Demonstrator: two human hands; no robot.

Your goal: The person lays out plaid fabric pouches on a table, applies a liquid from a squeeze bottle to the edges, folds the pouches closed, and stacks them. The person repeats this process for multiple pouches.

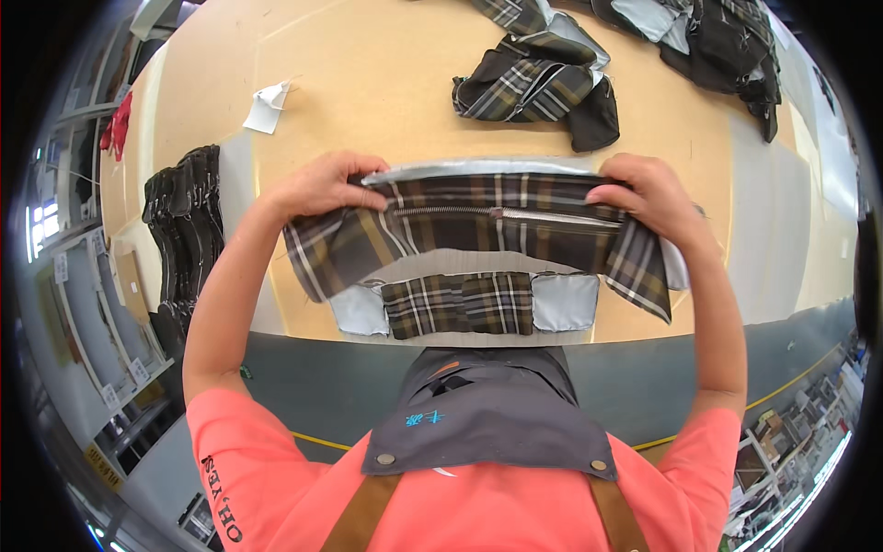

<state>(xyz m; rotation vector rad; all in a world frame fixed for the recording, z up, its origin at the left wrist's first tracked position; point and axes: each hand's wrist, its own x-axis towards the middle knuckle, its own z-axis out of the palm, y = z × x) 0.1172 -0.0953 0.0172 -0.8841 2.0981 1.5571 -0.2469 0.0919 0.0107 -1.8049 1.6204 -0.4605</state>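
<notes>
Between my two hands stretches a plaid fabric piece (451,195) in dark brown, olive and white, with a zipper (501,213) running along it and a silvery lining at its upper edge. My left hand (336,186) pinches its left end, fingers behind and thumb in front. At the other end my right hand (648,191) grips it the same way. Both side ends of the cloth hang down past my hands. Below it, at the table's near edge, lies another plaid piece (457,305) with silvery-grey panels on both sides.
Crumpled plaid pieces (529,83) lie at the table's far middle, and a dark heap (722,46) at far right. A stack of dark pieces (184,235) hangs at the left edge. A white tag (267,108) lies on the tan tabletop (359,74). Shelving (97,313) stands left.
</notes>
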